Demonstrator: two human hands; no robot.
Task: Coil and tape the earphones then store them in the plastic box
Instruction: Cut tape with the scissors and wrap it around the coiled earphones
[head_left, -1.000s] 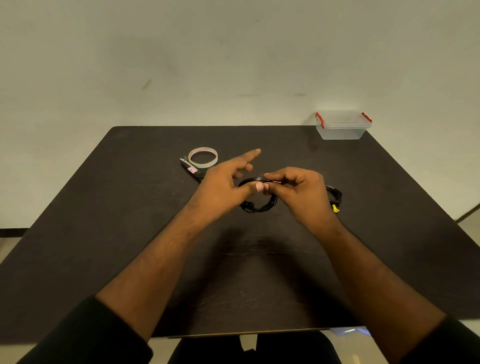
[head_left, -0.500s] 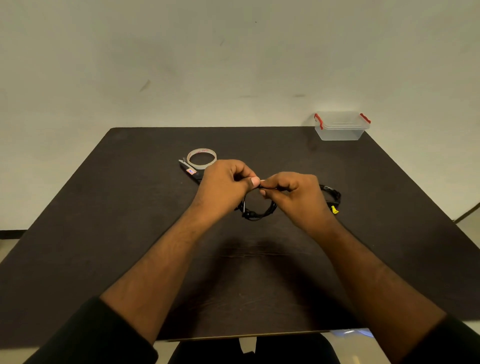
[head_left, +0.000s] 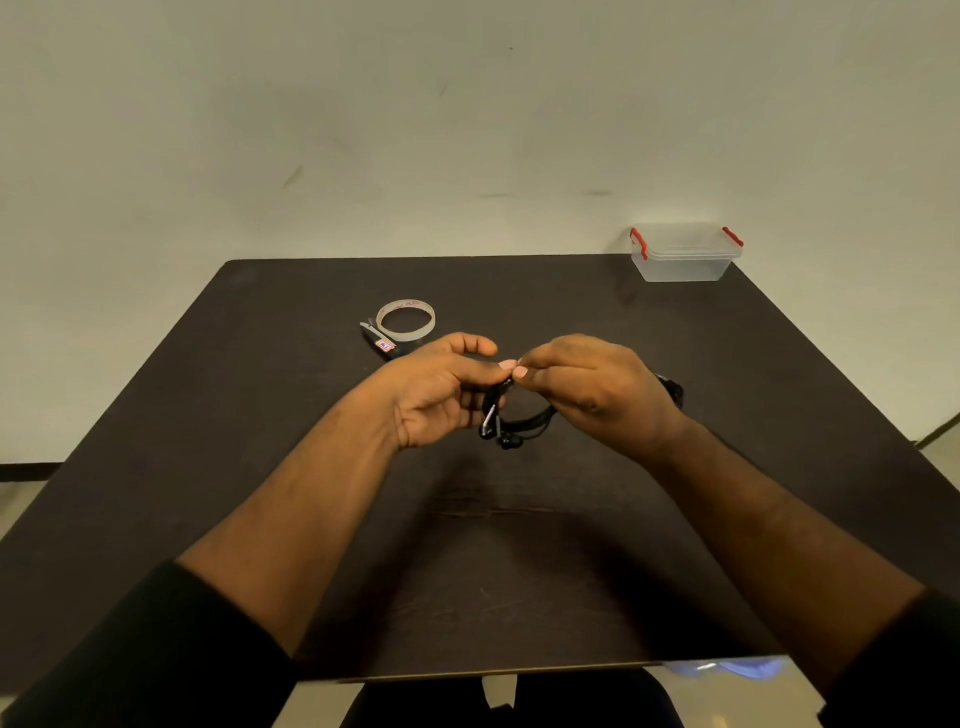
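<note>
Both hands meet over the middle of the dark desk (head_left: 208, 467), with the coiled black earphones (head_left: 519, 422) held between them just above the desk top. The left hand (head_left: 436, 392) sits at about 9 o'clock of the coil, palm turned partly up, its fingers (head_left: 470, 344) curled and the thumb tip pressed on the top of the coil. The right hand (head_left: 597, 389) sits at 3 o'clock of the coil, back of the hand toward the camera, its fingers (head_left: 540, 364) curled and pinching the top of the coil right beside the left thumb tip, so the two nails nearly touch. The loop of cord hangs below the pinch, and the earbuds and a light-coloured plug dangle at the coil's 7 o'clock. A further bit of black cord shows past the right hand at its 3 o'clock; whether it rests on the desk cannot be told.

At 11 o'clock from the hands a roll of clear tape (head_left: 405, 320) lies flat on the desk, with a small cutter (head_left: 382, 343) touching its near-left side. The plastic box (head_left: 684, 253), clear with red clips and its lid on, stands at the far right corner of the desk, about 1 o'clock, well apart from the hands.
</note>
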